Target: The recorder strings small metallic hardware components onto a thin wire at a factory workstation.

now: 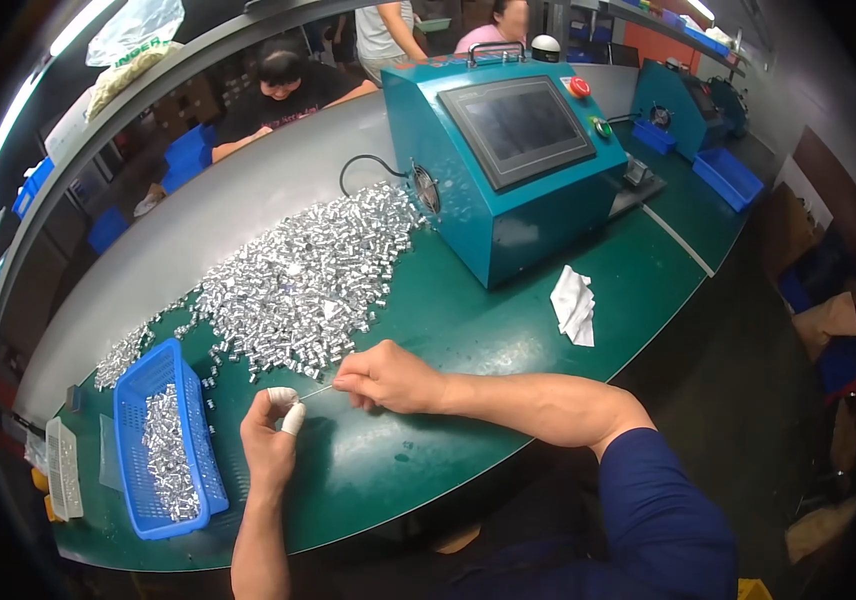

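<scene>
Rod between upright left hand and sideways right hand, each grip closed on it

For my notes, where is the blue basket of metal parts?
In the head view, the blue basket stands at lower left on the green tabletop, left of the left hand, with the large metal pile to its upper right.

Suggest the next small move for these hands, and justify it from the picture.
Probably, steady the left hand before the right hand shifts the thin piece. That piece bridges the gap between the hands, and its end near the left hand's white-covered fingers is hard to make out, so a steady left hand would likely make the shift easier to control.
</scene>
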Action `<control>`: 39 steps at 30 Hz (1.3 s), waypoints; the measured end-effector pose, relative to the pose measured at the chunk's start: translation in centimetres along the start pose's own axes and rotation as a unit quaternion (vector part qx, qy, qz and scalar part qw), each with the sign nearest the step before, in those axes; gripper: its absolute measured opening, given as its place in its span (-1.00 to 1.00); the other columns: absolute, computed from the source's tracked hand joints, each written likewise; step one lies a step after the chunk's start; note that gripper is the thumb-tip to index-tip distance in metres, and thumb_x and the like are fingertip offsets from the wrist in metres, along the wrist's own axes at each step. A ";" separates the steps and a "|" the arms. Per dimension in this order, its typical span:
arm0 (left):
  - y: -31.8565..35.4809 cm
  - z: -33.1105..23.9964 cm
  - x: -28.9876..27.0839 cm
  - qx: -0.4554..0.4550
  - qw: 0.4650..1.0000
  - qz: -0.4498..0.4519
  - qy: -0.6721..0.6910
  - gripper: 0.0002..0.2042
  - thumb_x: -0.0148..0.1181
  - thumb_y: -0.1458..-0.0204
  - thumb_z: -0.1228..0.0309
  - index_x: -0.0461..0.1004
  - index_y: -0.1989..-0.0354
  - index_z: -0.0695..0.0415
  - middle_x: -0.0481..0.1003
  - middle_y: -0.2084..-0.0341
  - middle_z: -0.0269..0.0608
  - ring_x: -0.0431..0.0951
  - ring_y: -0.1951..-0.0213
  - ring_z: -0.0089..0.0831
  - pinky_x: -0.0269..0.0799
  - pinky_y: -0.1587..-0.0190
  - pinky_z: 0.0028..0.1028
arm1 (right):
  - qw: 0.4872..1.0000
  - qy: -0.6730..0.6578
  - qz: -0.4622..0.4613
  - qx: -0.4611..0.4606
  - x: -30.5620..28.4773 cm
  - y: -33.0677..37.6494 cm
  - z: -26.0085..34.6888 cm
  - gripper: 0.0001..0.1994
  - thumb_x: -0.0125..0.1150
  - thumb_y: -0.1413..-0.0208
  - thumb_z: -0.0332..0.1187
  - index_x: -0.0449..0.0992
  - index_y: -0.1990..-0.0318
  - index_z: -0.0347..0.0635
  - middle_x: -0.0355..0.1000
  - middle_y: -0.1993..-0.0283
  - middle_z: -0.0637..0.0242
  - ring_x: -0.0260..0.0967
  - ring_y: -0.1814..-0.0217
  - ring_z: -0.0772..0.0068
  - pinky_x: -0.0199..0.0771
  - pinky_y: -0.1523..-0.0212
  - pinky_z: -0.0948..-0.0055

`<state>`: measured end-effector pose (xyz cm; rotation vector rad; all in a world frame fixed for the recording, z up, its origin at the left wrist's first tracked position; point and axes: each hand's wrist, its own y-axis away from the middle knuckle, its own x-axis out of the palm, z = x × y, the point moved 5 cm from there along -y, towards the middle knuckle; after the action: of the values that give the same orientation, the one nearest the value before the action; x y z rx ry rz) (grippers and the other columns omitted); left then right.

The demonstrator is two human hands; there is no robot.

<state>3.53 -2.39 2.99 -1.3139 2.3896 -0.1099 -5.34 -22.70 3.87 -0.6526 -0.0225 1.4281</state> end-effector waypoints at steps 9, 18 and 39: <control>-0.1 0.4 0.0 -0.041 0.999 -0.004 0.006 -0.84 0.31 -0.07 0.58 0.52 0.18 0.26 0.56 0.33 -0.32 0.55 0.26 -0.58 0.46 0.14 -0.54 | 0.999 0.010 -0.052 -0.006 -0.1 0.1 0.5 -0.75 0.28 -0.21 -0.23 0.57 0.21 -0.27 0.59 0.36 0.15 0.59 0.35 0.30 0.54 0.36 0.36; 0.1 0.2 0.3 -0.097 0.993 0.019 0.068 -0.85 0.32 -0.08 0.55 0.52 0.19 0.22 0.54 0.37 -0.38 0.53 0.30 -0.61 0.44 0.19 -0.56 | 0.995 0.072 -0.035 -0.058 -0.3 0.2 1.0 -0.84 0.24 -0.23 -0.33 0.61 0.25 -0.23 0.58 0.38 0.13 0.57 0.37 0.15 0.53 0.32 0.32; -0.2 2.0 -0.3 -0.120 0.989 0.025 0.087 -0.81 0.31 -0.12 0.45 0.52 0.13 0.22 0.57 0.34 -0.32 0.55 0.33 -0.60 0.49 0.33 -0.55 | 0.996 0.064 -0.055 -0.011 0.3 0.2 0.8 -0.74 0.28 -0.19 -0.41 0.55 -0.03 -0.21 0.58 0.28 0.09 0.58 0.34 0.21 0.51 0.31 0.35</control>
<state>4.60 -2.03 1.31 -1.3995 2.6487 0.0850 -5.81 -22.13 4.38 -0.7490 0.0246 1.2794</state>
